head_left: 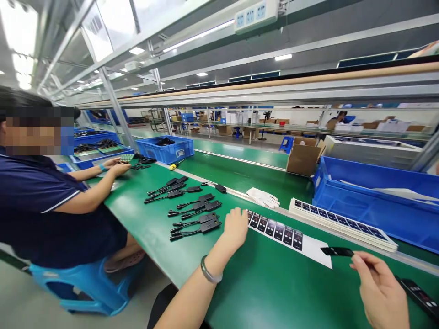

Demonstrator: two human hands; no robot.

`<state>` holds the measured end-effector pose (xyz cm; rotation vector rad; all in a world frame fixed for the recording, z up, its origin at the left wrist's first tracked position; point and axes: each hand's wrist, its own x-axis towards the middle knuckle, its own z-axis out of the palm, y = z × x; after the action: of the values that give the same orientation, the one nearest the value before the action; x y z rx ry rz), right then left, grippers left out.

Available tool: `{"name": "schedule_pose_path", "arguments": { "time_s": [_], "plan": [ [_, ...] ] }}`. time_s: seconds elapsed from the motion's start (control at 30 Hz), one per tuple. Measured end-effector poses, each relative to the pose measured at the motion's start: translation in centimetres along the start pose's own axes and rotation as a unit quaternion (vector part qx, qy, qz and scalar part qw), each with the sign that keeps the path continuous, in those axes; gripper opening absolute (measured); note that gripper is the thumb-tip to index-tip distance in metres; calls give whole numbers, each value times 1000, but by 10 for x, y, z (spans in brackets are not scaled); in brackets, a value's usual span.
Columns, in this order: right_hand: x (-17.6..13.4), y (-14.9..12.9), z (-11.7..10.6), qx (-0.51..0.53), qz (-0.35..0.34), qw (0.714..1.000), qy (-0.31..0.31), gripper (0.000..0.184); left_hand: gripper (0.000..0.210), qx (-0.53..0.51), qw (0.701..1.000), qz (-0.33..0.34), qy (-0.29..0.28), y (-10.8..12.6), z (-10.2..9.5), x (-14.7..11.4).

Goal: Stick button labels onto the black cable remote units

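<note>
Lower right, the right hand (383, 285) pinches a black sticker (339, 252), its long axis leftward to the label sheet (313, 251) (left hand (236, 227), grip unclear).

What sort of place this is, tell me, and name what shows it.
Most likely an electronics assembly workshop: a long green workbench carries black plastic modules with cables and a white strip of black rectangular labels.

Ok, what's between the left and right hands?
Head view: the white label sheet, then one loose black label held by the right hand.
</note>
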<state>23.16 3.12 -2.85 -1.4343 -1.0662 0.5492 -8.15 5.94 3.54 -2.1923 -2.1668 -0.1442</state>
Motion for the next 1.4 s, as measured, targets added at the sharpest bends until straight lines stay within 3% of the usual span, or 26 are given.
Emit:
{"name": "schedule_pose_path", "arguments": {
  "time_s": [0.07,0.13,0.2,0.27,0.4,0.67,0.77,0.87,0.9,0.93,1.03,1.1,1.17,1.23,1.4],
  "plan": [
    [-9,5,5,-14,31,999,-24,49,31,28,995,-101,-5,-29,-9,-6],
    [-15,9,12,-9,42,998,-50,51,39,43,986,-162,-22,-56,-12,-18],
    [-19,10,20,14,36,997,-69,52,50,48,981,-182,-37,-73,-10,-32],
    [-23,6,26,41,27,995,-85,51,47,50,982,-177,-46,-78,-6,-44],
    [-34,-4,30,64,-3,991,-117,46,28,58,986,-152,-31,-61,0,-52],
    [-40,-5,24,60,-7,988,-144,42,33,21,983,-178,-42,-51,3,-38],
    [-40,-8,26,71,-5,986,-150,40,23,-37,992,-105,-65,-34,0,-39],
    [-42,-12,26,85,-12,983,-161,38,27,-158,984,-4,-85,4,2,-39],
    [-42,-13,25,89,-15,983,-163,37,30,-253,961,20,-109,19,5,-39],
    [-42,-14,24,90,-17,982,-163,36,33,-367,919,35,-140,35,10,-39],
    [-41,-16,19,86,-25,985,-147,34,45,-648,725,29,-231,78,28,-39],
    [-40,-18,15,79,-30,987,-135,31,50,-715,649,9,-260,96,39,-41],
    [-39,-19,13,76,-33,988,-133,28,52,-751,596,-14,-283,104,46,-45],
    [-39,-21,11,79,-37,987,-138,26,52,-768,563,-26,-303,103,48,-49],
    [-41,-30,10,83,-54,986,-134,23,51,-776,530,-1,-341,93,40,-56]
  ]
}}
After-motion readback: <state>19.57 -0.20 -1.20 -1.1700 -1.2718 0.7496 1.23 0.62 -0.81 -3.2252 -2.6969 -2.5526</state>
